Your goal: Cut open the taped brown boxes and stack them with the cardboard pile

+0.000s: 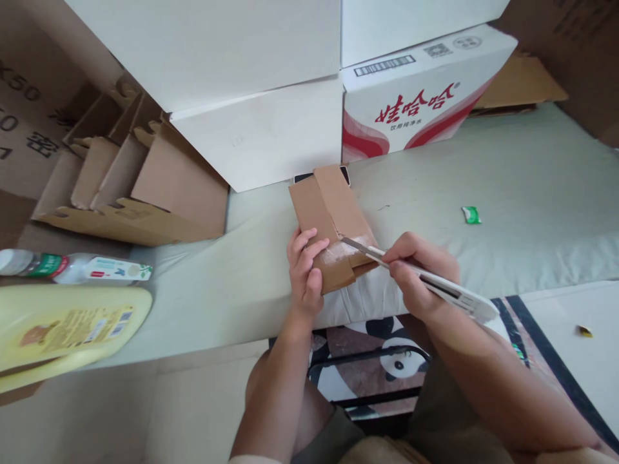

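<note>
A small brown cardboard box (333, 206) lies on the pale green cloth, with a strip of clear tape (338, 250) across its near part. My left hand (305, 267) grips the box's left near side, fingers over the top. In my right hand (423, 270) is a white utility knife (449, 290), held between thumb and fingers. Its blade is out, and the tip rests at the box's seam close to the tape. Behind the box, partly covered by it, a dark phone-like object (344, 174) with a light rim shows.
White cartons (285, 129) are stacked at the back, one with red print (411, 109). To the left stand an opened cardboard carton (145, 187), a clear bottle (82, 267) and a large yellow jug (72, 322). A small green wrapper (471, 215) lies right on the cloth.
</note>
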Demonstrator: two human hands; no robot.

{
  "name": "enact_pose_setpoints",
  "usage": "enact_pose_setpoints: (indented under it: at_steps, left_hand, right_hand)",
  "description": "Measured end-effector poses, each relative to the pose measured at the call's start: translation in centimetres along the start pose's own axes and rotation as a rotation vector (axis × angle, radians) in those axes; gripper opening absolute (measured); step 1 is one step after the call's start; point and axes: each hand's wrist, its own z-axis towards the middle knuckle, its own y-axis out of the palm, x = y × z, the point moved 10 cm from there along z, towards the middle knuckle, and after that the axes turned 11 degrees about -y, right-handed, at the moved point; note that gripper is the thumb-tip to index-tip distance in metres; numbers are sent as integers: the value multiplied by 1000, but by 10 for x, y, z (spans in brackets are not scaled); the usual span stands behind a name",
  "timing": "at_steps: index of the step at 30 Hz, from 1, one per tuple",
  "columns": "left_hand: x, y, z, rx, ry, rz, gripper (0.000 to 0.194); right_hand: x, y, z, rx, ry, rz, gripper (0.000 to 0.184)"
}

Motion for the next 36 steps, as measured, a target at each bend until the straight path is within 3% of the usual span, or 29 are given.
enact_pose_setpoints:
  at_steps: [13, 19, 36]
  left_hand:
    - [-4, -2, -2, 19, -21, 30, 49]
    - [-2, -2, -2, 13, -14, 23, 49]
    - [-5, 0, -1, 12, -34, 62, 53]
  right_hand:
    - [-2, 19, -4, -91, -56, -17, 14]
    - [0, 19, -4, -96, -5, 12, 13]
    - [-10, 21, -3, -87, -49, -9, 14]
